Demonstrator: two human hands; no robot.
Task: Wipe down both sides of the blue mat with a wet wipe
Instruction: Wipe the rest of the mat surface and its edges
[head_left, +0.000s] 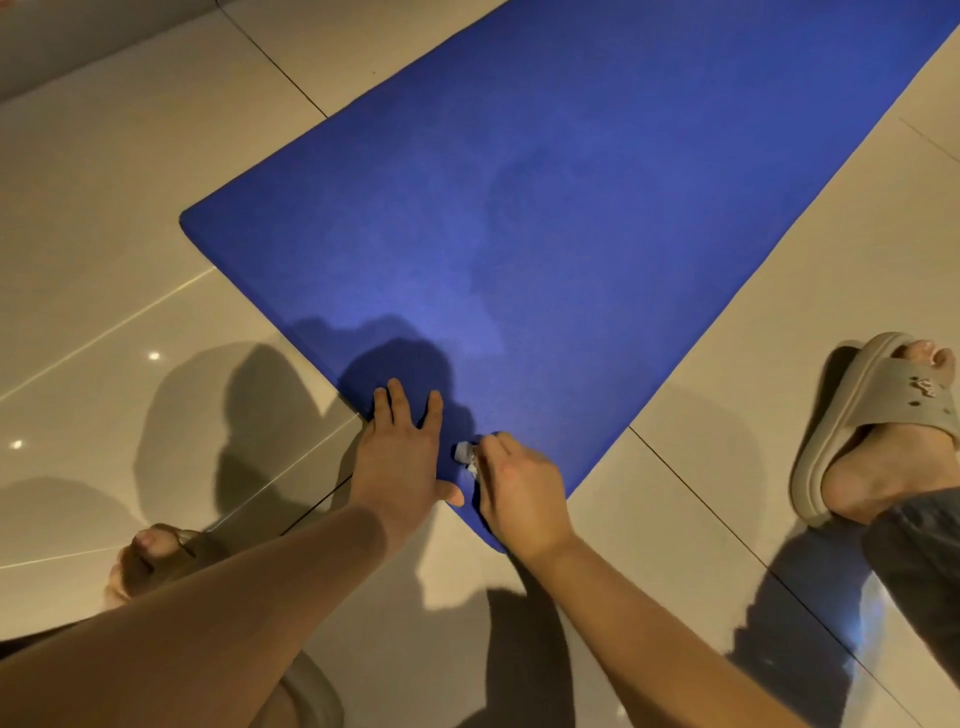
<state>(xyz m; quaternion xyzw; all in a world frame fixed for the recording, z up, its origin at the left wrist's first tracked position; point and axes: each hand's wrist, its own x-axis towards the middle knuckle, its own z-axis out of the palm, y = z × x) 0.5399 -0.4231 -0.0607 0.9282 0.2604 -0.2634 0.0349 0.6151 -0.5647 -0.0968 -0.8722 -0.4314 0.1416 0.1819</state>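
1. A pale, glossy tiled floor (130, 208) is filling the scene and reflecting small points of light on the left.
2. The blue mat (571, 234) is lying flat on the tiles, running from the far right down to a near corner at the centre, where both hands are working.
3. A beige slipper (857, 415) on a foot is standing on the tiles to the right, apart from the mat's edge.
4. The left hand (402, 457) is pressing flat on the mat's near corner, with straight, spread fingers and the thumb out to the right.
5. The right hand (519, 493), just right of it, is curling its fingers and pinching the wipe.
6. The wet wipe (464, 453), a small white bunched wad, is sitting between the two hands. It seems to be touching the mat, though it is partly hidden.
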